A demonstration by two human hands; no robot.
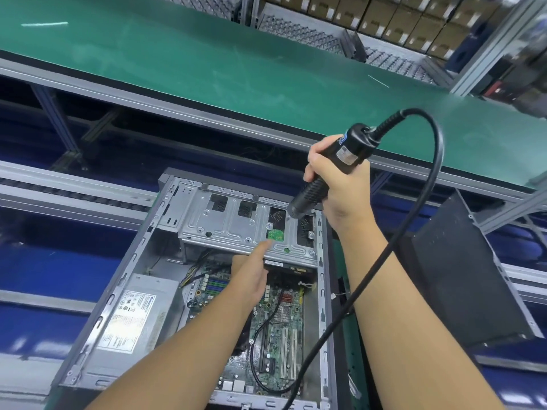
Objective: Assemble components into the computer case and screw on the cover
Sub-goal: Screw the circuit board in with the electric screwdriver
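An open grey computer case [97,329] lies below me, with its motherboard [281,329] and power supply [133,318] showing. A silver drive cage [233,223] spans its far end, and a small green board [276,235] shows through a cut-out in it. My right hand [340,184] grips a black electric screwdriver [331,170], its tip down on the cage just above the green board. My left hand [251,270] reaches over the motherboard, its extended fingers touching the cage beside the green board. The screwdriver's black cable [426,202] loops right and down across the case.
A black case cover [461,279] lies to the right of the case. A green conveyor belt [207,66] runs across behind it, with roller racks and stacked cardboard boxes [408,19] beyond. Blue surfaces and aluminium frame rails lie to the left.
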